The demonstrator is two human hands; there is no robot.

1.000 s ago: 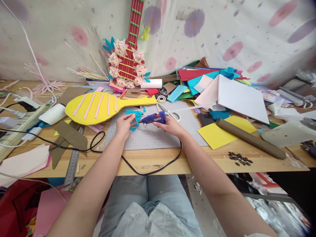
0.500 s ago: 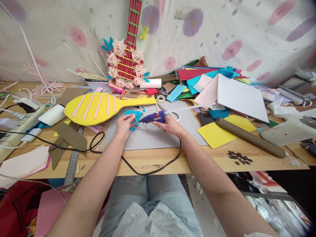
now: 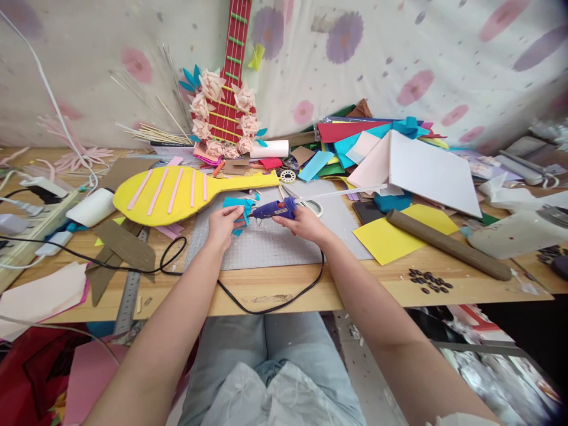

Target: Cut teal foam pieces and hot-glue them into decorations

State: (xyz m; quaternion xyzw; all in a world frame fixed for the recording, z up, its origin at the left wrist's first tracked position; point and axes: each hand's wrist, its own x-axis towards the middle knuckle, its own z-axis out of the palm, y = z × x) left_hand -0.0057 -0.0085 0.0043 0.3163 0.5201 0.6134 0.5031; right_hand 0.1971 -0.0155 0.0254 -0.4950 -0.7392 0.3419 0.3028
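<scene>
Over the grey cutting mat (image 3: pixel 275 254), my left hand (image 3: pixel 222 228) pinches a small blue piece (image 3: pixel 247 204), paper or foam. More blue scraps (image 3: pixel 231 202) lie just behind its fingers. My right hand (image 3: pixel 307 225) is closed around a blue hot glue gun (image 3: pixel 276 208), its nozzle pointing left, close to the pinched piece. Whether the tip touches it I cannot tell. A long whitish glue stick (image 3: pixel 350 190) sticks out from the gun's back. Scissors (image 3: pixel 316 207) lie partly hidden behind my right hand.
A yellow guitar-shaped cutout (image 3: pixel 166 192) with pink strips lies left. Behind stands a red, flower-trimmed guitar model (image 3: pixel 226 115). The gun's black cable (image 3: pixel 261 311) loops along the front edge. Coloured sheets (image 3: pixel 368 139), a brown roll (image 3: pixel 448 244) and black beads (image 3: pixel 429 280) lie right.
The whole view has shifted very slightly. Both hands keep nearly the same pose, with the glue gun's nozzle still close to the blue piece.
</scene>
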